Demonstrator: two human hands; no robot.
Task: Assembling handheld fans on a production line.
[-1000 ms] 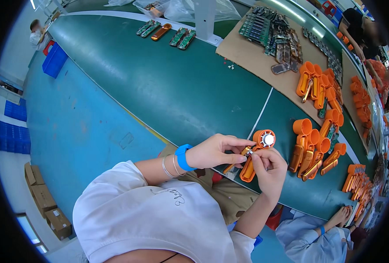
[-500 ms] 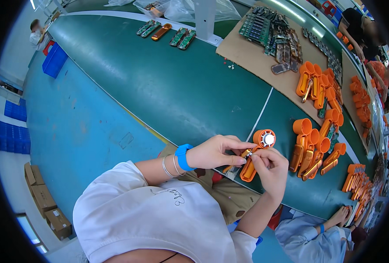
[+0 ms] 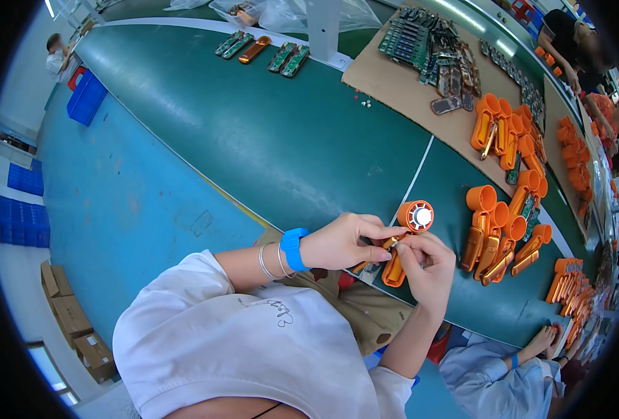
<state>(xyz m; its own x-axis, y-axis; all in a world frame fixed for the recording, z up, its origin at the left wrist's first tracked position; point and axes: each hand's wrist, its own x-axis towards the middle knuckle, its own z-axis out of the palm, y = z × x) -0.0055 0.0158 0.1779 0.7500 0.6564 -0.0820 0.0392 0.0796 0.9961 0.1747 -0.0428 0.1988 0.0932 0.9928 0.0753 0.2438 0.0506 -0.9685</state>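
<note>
- Orange fan housing [image 3: 406,237]: we hold it above the near edge of the green belt [image 3: 267,140], round head with its white centre up, handle pointing down toward us.
- Left hand [image 3: 341,242]: fingers curled together, thumb and forefinger pinching a small brass-coloured part at the neck of the housing.
- Right hand [image 3: 428,269]: fingers closed round the handle from below, thumb pressed against its face.
- Step in hand, as we judge it: fitting the small part into the handle.
- Next move calls for steady alignment of the part; the seat is hidden by our fingers.
- More orange housings [image 3: 494,230] lie just beside, to the right; circuit boards [image 3: 421,38] rest on the cardboard sheet [image 3: 393,84] farther off.
</note>
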